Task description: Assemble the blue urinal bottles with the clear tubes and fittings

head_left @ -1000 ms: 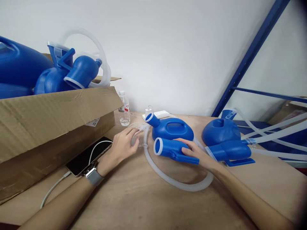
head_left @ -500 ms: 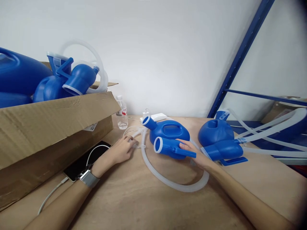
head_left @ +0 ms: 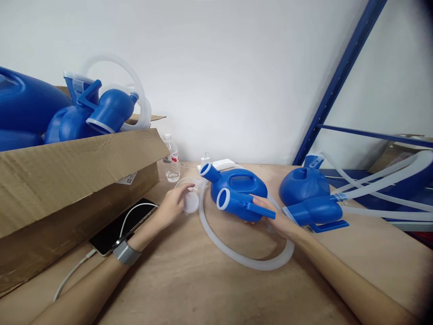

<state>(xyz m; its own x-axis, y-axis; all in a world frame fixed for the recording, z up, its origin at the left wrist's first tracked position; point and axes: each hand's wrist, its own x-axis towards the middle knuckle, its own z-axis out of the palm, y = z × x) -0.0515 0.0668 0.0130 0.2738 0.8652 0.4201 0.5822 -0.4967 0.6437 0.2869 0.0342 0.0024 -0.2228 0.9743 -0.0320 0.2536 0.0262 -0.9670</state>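
In my left hand (head_left: 173, 204) is a round translucent cap (head_left: 191, 202), pinched by its edge and tilted off the table. My right hand (head_left: 265, 208) grips a blue urinal funnel (head_left: 238, 203) from behind, its white-rimmed mouth facing left and its flat handle (head_left: 262, 210) pointing right. Just behind the funnel sits a blue urinal bottle (head_left: 248, 181) with an open white-rimmed neck (head_left: 207, 170) at its left. A translucent hose (head_left: 246, 262) loops on the table around the front of both. The hose's join to the funnel is hidden.
At left, a cardboard box (head_left: 84, 158) holds several blue urinal parts. A phone (head_left: 118, 223) with a cable lies beside it. Behind stand a water bottle (head_left: 172, 160) and white charger (head_left: 204, 160). Another blue bottle (head_left: 299, 187) and funnel (head_left: 311, 212) with hoses lie right, near a blue rack (head_left: 333, 95).
My left hand has lifted the round cap from the table and turned it up into view. My right hand and the funnel have barely moved.
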